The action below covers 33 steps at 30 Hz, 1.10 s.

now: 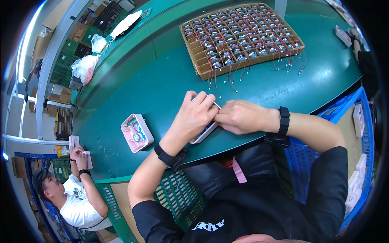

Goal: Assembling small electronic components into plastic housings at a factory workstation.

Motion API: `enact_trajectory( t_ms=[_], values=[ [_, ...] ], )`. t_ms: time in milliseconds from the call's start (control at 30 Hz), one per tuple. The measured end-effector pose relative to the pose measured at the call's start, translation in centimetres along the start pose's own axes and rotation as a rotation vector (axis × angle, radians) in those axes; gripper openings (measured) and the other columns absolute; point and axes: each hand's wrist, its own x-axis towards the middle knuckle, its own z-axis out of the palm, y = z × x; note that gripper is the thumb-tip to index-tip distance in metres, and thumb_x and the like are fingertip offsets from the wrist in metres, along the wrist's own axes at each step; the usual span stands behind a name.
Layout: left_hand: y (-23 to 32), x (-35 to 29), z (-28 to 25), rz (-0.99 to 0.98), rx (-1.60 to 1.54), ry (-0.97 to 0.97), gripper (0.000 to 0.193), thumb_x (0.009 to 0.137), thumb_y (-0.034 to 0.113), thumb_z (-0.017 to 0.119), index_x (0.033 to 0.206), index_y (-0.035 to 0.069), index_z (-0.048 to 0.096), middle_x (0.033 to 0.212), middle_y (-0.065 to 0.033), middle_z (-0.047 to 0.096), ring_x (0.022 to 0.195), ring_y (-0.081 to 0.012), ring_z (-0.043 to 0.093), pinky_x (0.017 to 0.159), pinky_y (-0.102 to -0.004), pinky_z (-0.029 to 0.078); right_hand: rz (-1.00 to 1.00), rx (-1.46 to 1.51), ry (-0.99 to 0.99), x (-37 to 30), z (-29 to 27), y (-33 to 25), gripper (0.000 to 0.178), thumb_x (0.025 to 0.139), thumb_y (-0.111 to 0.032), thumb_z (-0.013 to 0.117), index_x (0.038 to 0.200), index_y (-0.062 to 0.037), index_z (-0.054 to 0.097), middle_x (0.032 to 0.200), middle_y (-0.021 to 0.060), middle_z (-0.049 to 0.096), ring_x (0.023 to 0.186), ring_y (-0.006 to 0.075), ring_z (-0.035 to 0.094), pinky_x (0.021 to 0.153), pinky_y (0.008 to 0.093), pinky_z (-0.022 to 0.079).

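My left hand (193, 116) and my right hand (239, 116) meet over a small white and blue casing (204, 133) lying on the green table (162, 89). Both hands grip it, fingers curled over its top, and most of it is hidden. A thin pale part sticks out between the fingertips (217, 105). Both wrists carry black bands. To the left lies an open pink casing (137, 132) with small parts inside.
A cardboard grid tray (198, 60) holds several small motors with red wires hanging over its front edge. Blue crates (364, 133) with pale casings stand at my right, a green crate (178, 198) below. Another person (77, 194) sits at lower left holding a pale part.
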Motion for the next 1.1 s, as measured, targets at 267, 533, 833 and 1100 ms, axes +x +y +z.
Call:
enact_trajectory(
  t_ms=[267, 533, 833, 1100],
  values=[
    [-2.4, -1.2, -1.6, -0.128, -0.119, -0.021, 0.007, 0.085, 0.015, 0.073, 0.088, 0.011, 0.069, 0.097, -0.0043, 0.057, 0.100, -0.0228, 0.060, 0.096, -0.0437, 0.045, -0.023, -0.005, 0.014, 0.2, -0.2, -0.6, 0.030, 0.091, -0.009, 0.074, 0.120, -0.0009, 0.071, 0.090, 0.0134, 0.070, 0.087, 0.0354, 0.070, 0.081, 0.0469, 0.057],
    [-2.7, -1.4, -0.6, -0.083, -0.388, -0.041, 0.009, 0.087, 0.014, 0.079, 0.090, 0.010, 0.073, 0.090, -0.0041, 0.058, 0.094, -0.0240, 0.060, 0.098, -0.0439, 0.045, -0.039, -0.001, 0.031, 0.6, 0.0, -0.3, 0.037, 0.089, -0.009, 0.075, 0.124, -0.0003, 0.071, 0.094, 0.0129, 0.070, 0.089, 0.0331, 0.069, 0.083, 0.0451, 0.055],
    [-2.7, -1.4, -0.3, -0.041, -0.289, -0.044, 0.012, 0.084, 0.016, 0.078, 0.083, 0.010, 0.067, 0.093, -0.0031, 0.059, 0.099, -0.0219, 0.060, 0.098, -0.0433, 0.045, 0.016, -0.018, -0.023, 0.4, -0.2, -0.8, 0.038, 0.089, -0.009, 0.075, 0.125, -0.0011, 0.070, 0.095, 0.0124, 0.069, 0.089, 0.0326, 0.069, 0.083, 0.0451, 0.055],
    [-2.6, -1.1, -0.2, -0.027, -0.320, -0.098, 0.008, 0.082, 0.013, 0.075, 0.085, 0.010, 0.068, 0.097, -0.0036, 0.060, 0.097, -0.0228, 0.058, 0.087, -0.0398, 0.046, 0.016, 0.002, -0.020, 0.4, -0.3, -0.7, 0.038, 0.090, -0.011, 0.074, 0.126, -0.0015, 0.067, 0.096, 0.0128, 0.069, 0.090, 0.0343, 0.069, 0.084, 0.0461, 0.056]
  ],
)
